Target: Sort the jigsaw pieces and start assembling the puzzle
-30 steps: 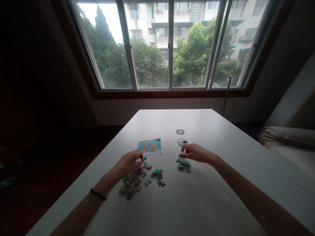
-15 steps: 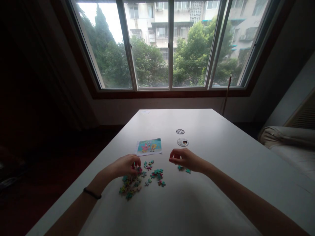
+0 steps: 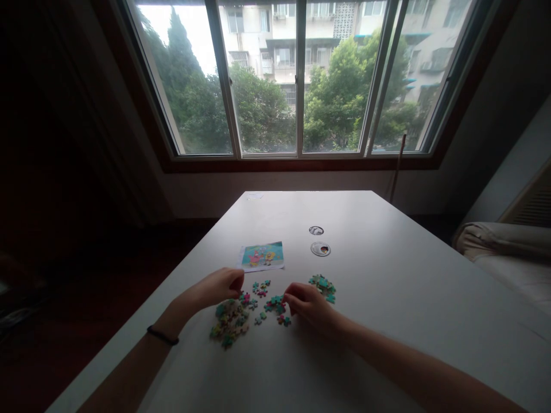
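Observation:
Loose jigsaw pieces lie on a white table in three groups: a pale heap at the left, scattered pieces in the middle, and a small teal cluster at the right. My left hand hovers over the far edge of the heap, fingers curled and pinched together; what they hold is too small to see. My right hand rests on the table beside the middle pieces, fingertips pinched at a teal piece. A picture card lies just beyond the pieces.
Two round inserts sit in the tabletop past the card, and a small scrap lies near the far edge. A wide window fills the wall beyond. A sofa arm stands at the right. A black band circles my left wrist.
My right hand has moved left from the teal cluster down to the middle pieces. My left hand has drawn back slightly toward the heap.

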Demonstrator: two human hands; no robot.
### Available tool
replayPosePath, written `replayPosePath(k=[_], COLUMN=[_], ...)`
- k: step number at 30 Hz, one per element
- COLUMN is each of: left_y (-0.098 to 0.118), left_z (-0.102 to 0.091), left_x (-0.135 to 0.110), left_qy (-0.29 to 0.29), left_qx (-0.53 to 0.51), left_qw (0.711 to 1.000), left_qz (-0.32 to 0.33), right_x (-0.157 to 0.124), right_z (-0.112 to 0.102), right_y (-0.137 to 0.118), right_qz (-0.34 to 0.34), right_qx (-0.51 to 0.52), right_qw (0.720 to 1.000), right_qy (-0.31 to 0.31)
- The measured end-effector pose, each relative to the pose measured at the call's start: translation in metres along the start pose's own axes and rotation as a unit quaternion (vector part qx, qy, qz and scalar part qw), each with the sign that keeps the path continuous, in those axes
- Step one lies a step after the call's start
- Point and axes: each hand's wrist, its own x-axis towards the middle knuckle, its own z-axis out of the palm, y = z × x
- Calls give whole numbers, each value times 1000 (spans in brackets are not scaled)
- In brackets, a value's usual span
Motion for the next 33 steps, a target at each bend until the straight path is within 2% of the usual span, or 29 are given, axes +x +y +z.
replayPosePath(k=[6,14,19,25,30,33], left_y=[13,23,22,30,33,29], left_z=[0,2,6,20,19,12], left_x=[6,2,7,15,13,11], left_qy=[21,2,43,100,60,70], left_qx=[-32,-79,-85,-69,-71,-69], left_qw=[999,996,994,989,991,991], left_qz=[27,42,62,82,99,95], right_x=[0,-2,-2,-2,-2,-2], right_z=[1,1,1,1,0,1], right_y=[-6,-9,-7,-7,-8,-7], right_qz=[1,4,-1,-3,-2,0], right_qx=[17,-3,-7,-12,-12,-8], right_qw=[1000,1000,1000,1000,1000,1000], right_qy=[3,6,3,5,7,7])
